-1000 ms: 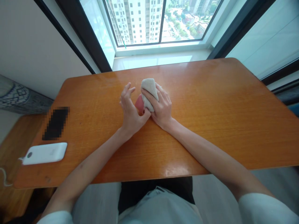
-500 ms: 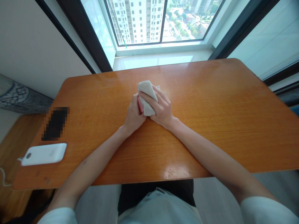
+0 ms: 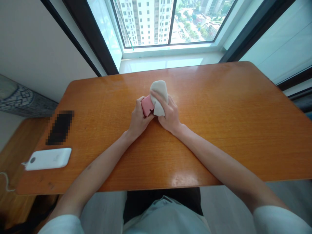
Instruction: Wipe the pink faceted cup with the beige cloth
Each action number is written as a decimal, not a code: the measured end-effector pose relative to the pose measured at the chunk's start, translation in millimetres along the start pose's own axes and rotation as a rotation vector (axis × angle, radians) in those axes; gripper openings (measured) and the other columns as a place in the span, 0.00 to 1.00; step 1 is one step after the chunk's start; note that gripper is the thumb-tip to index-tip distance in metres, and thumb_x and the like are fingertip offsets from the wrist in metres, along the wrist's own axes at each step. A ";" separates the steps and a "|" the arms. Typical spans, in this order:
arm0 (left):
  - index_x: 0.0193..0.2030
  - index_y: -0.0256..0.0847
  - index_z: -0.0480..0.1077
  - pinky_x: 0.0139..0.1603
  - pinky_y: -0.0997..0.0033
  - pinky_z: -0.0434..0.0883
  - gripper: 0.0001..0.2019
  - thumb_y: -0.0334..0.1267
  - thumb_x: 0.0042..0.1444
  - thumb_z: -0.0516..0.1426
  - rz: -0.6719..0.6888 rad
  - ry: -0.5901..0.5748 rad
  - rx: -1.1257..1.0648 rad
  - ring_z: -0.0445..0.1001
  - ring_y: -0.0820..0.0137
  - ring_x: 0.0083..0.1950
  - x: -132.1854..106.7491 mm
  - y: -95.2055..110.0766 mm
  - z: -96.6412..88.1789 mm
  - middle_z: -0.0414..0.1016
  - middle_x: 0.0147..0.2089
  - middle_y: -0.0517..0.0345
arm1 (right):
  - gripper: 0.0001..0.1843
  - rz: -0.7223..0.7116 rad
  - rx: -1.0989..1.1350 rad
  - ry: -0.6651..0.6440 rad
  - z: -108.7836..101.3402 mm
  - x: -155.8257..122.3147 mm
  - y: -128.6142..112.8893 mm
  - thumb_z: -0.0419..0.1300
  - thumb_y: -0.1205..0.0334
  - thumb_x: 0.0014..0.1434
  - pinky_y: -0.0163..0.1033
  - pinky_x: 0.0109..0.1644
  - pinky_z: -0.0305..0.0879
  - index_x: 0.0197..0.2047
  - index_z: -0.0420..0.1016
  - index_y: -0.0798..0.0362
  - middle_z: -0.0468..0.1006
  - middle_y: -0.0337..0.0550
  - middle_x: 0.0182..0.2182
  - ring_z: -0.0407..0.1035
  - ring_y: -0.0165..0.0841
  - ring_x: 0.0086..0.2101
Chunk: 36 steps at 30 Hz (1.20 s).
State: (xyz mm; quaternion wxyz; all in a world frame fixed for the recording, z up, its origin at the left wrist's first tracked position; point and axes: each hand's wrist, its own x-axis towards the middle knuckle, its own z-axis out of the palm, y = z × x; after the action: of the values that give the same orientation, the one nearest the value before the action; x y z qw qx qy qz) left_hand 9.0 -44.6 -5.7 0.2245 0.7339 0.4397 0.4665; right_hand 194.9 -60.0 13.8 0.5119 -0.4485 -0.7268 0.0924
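There you are, a small pink block (image 3: 147, 106) with rounded corners, gripped in your left hand (image 3: 139, 118) just about mid-way along the orange wooden table (image 3: 231, 97)! It's tilted, and a little dark mark shows at its lower corner, right by the cloth. And here comes the beige terry cloth (image 3: 160, 97), bunched into a soft folded wad under your right hand (image 3: 168, 112), pressed against the block's right side and rising past its top edge. Your right fingertips (image 3: 156, 95) lie across the cloth, and the block's pink face stays showing to the left!
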 end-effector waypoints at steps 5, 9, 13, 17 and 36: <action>0.63 0.48 0.65 0.43 0.58 0.82 0.27 0.61 0.69 0.65 0.059 0.008 -0.027 0.84 0.64 0.45 1.3 -0.7 -0.4 0.82 0.51 0.57 | 0.34 -0.334 -0.097 -0.142 -8.8 1.7 -1.6 0.63 0.64 0.68 0.71 0.87 0.55 0.73 0.78 0.29 0.78 0.35 0.74 0.60 0.53 0.81; 0.66 0.47 0.65 0.43 0.60 0.81 0.32 0.60 0.64 0.69 0.007 0.006 0.015 0.83 0.64 0.44 3.4 0.5 -0.6 0.83 0.52 0.55 | 0.34 -0.187 0.017 -0.032 -4.7 3.6 6.4 0.59 0.67 0.70 0.64 0.84 0.64 0.76 0.76 0.37 0.77 0.43 0.75 0.68 0.49 0.77; 0.68 0.46 0.64 0.46 0.65 0.79 0.36 0.56 0.61 0.72 -0.058 -0.011 0.012 0.83 0.64 0.47 3.7 3.5 -0.5 0.83 0.55 0.53 | 0.34 0.144 0.213 0.011 2.7 7.4 14.7 0.56 0.67 0.65 0.56 0.79 0.71 0.72 0.78 0.44 0.87 0.45 0.65 0.77 0.44 0.70; 0.69 0.47 0.64 0.50 0.66 0.78 0.35 0.52 0.61 0.72 -0.068 -0.006 -0.021 0.82 0.65 0.49 2.8 5.2 -0.5 0.83 0.58 0.52 | 0.29 0.316 0.291 0.012 5.9 12.1 21.2 0.56 0.65 0.61 0.54 0.76 0.75 0.61 0.85 0.46 0.92 0.40 0.52 0.82 0.44 0.64; 0.75 0.50 0.63 0.60 0.52 0.83 0.31 0.61 0.73 0.62 0.080 -0.002 -0.093 0.84 0.57 0.59 0.7 -5.4 -3.0 0.81 0.66 0.50 | 0.33 -0.295 -0.044 -0.055 -8.9 -2.3 1.1 0.58 0.58 0.72 0.74 0.81 0.63 0.78 0.72 0.36 0.76 0.46 0.75 0.68 0.56 0.76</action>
State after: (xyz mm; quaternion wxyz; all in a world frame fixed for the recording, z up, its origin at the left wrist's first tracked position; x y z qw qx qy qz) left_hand 4.2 -41.5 -8.0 0.2399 0.7402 0.3877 0.4942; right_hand 203.0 -63.9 15.7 0.4900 -0.3450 -0.8005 0.0123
